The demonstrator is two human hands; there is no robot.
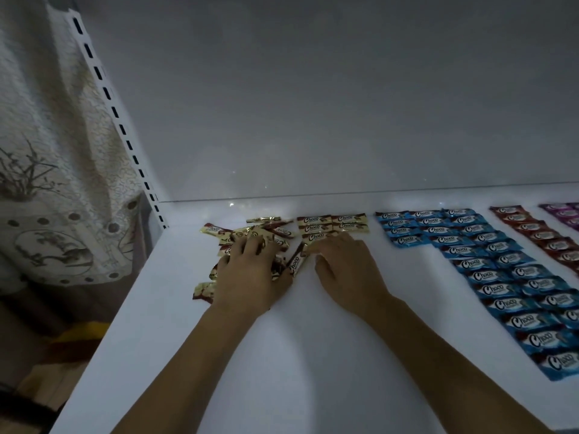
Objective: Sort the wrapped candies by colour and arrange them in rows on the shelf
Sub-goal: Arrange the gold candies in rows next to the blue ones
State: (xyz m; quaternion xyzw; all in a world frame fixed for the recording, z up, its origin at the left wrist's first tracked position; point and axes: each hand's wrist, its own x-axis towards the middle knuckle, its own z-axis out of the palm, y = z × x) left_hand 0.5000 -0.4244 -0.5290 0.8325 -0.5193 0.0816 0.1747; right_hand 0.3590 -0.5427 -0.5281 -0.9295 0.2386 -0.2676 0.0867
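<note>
Head view: loose gold candies point(266, 233) beneath spread left hand point(250, 270) (right hand point(347, 267) flat, just beside)

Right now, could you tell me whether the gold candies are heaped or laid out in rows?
Mostly heaped: the gold candies overlap at odd angles under the left hand; a few sit in rows by the right hand.

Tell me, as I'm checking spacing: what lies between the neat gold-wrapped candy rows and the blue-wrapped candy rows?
In the head view, only a bare strip of white shelf separates the gold-wrapped candy rows from the blue-wrapped candy rows.
</note>
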